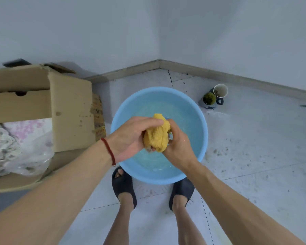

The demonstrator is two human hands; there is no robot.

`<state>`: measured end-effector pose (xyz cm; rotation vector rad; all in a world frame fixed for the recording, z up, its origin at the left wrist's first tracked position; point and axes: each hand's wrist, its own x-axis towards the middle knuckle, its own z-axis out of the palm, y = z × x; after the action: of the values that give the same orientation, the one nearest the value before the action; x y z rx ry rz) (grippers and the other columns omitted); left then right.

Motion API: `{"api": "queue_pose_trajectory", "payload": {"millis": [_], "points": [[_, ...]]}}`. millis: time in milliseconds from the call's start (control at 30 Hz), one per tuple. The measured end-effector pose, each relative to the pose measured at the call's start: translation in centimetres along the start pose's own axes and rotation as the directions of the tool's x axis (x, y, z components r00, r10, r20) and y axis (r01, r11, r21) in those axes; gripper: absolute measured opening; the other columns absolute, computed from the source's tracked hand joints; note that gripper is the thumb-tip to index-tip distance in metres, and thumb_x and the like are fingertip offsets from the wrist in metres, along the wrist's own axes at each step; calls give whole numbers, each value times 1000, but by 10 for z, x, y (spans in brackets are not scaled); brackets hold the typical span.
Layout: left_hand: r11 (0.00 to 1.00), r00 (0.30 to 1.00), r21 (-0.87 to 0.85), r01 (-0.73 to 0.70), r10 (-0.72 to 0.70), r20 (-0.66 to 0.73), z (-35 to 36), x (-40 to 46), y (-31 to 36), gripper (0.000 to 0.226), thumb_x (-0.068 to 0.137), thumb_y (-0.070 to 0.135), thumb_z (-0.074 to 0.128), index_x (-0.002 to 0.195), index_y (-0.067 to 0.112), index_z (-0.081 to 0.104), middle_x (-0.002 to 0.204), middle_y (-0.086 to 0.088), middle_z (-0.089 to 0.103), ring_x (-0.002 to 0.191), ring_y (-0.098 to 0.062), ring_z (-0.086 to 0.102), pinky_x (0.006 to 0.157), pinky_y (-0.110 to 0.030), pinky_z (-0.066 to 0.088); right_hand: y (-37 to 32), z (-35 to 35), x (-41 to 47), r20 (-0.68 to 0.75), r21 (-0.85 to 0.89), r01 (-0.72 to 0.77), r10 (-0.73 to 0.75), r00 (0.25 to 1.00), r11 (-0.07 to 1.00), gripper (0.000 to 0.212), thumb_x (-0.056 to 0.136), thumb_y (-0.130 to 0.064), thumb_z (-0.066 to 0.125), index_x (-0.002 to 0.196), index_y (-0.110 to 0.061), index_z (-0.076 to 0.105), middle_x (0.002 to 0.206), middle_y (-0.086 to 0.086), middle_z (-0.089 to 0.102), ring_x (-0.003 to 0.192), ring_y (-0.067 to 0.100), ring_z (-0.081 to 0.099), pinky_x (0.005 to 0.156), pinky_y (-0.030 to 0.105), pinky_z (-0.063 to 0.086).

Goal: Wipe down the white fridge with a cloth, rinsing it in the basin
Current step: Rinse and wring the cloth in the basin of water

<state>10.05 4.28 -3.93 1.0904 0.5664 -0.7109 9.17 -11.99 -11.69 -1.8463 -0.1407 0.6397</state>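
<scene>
An open brown cardboard box [67, 110] stands on the pale tiled floor [254, 156] just left of a round light-blue plastic basin [198, 121] holding water. Above the basin, the left hand [131, 138] and right hand [178, 147] both grip a bunched yellow cloth [156, 135] between them. A white cup [220, 90] sits near the wall.

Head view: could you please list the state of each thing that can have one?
cloth: bunched, held above the basin
basin: holds water, on the floor
left hand: grips the cloth
right hand: grips the cloth
cardboard box: open
cup: upright
</scene>
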Motion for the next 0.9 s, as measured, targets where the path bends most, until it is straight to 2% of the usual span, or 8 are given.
{"api": "queue_pose_trajectory", "payload": {"millis": [100,233,433,533,600,667,767,900], "points": [[996,997,-74,-41,36,-75,-17,-12,-3,33,76,12,67,102,-9,65,91,-18,63,76,-27,58,59,-36,48,-14,-20,3,-31,-116,-36,33,999,993,34,76,2,74,102,-18,63,81,-9,68,70,1,64,56,17,48],[867,976,466,175,-90,-199,-31,-21,-24,66,57,22,80,120,16,63,107,1,63,93,-13,60,80,-26,52,-23,-44,3,75,-108,-71,80,994,992,55,73,-2,75,120,-29,69,106,-14,74,99,6,69,85,27,59],[773,985,629,-78,159,-74,16,11,-45,44,70,3,85,90,36,62,81,24,64,70,15,61,65,-7,46,-42,-43,-4,284,275,-270,191,940,923,48,72,2,71,116,-18,67,110,10,71,97,22,71,87,39,58],[709,973,701,-72,204,-106,6,21,-49,36,73,7,85,97,27,67,87,16,67,78,4,65,74,-18,50,-42,-61,-5,483,556,-447,165,860,700,37,72,-2,63,109,-4,64,99,15,65,92,25,66,82,36,53],[491,938,854,-172,347,-10,3,21,-47,29,74,11,78,98,21,65,84,4,64,80,-20,65,75,-32,54,-44,-66,-2,510,632,-502,171,843,590,13,83,-18,56,74,-9,57,75,11,50,70,26,51,67,32,42],[172,831,926,-337,517,206,6,23,-40,21,76,11,69,93,19,60,80,-1,56,72,-33,59,62,-38,52,-37,-55,0,362,671,-500,346,866,548,45,97,-41,56,61,-17,44,66,7,41,65,26,47,65,32,43],[-209,738,884,-418,489,465,3,25,-32,36,77,-2,67,106,15,55,93,-9,58,70,-33,59,49,-38,50,-25,-35,8,284,613,-532,466,838,583,77,70,-83,69,92,-9,67,100,11,72,102,36,71,95,46,56],[-436,648,787,-436,455,611,-16,17,-29,15,91,-3,51,94,6,63,87,-12,55,65,-29,54,45,-39,49,-28,-36,23,389,497,-625,490,780,602,103,66,-96,52,128,-16,70,130,16,69,127,37,63,111,59,46]]}}
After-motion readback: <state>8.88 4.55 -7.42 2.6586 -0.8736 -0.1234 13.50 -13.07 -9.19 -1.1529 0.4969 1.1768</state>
